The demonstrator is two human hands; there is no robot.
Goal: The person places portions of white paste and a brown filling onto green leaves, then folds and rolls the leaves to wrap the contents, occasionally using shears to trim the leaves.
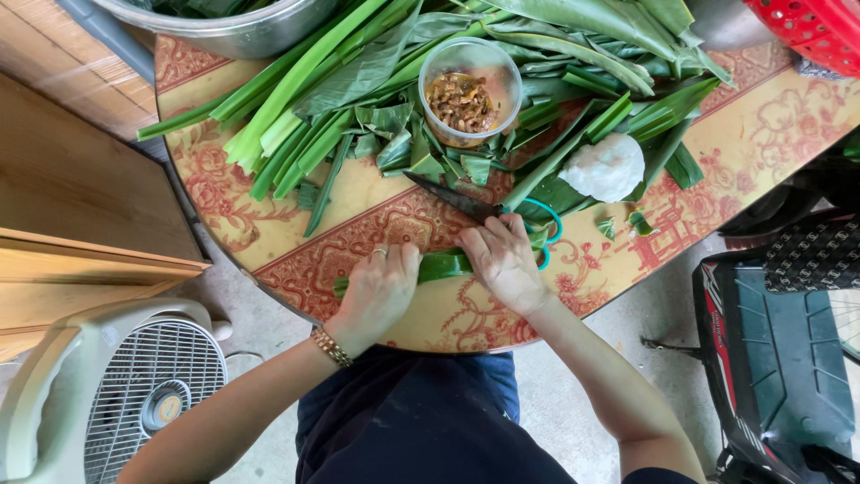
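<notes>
Both hands press a folded green leaf strip [441,266] lying left to right near the table's [761,152] front edge: the left hand [378,291] curls over one end, the right hand [504,262] pinches the other. Scissors [502,215] lie just beyond the right hand, amid cut leaves around a tub of filling [466,99]; a fan [134,394] stands on the floor.

This looks like a home yard or porch used for preparing food. A round table [269,233] with a red flower pattern stands on a bare concrete floor [582,394], beside a standing fan [134,394], wooden boards [81,179] and a parked motorbike [779,341].
</notes>
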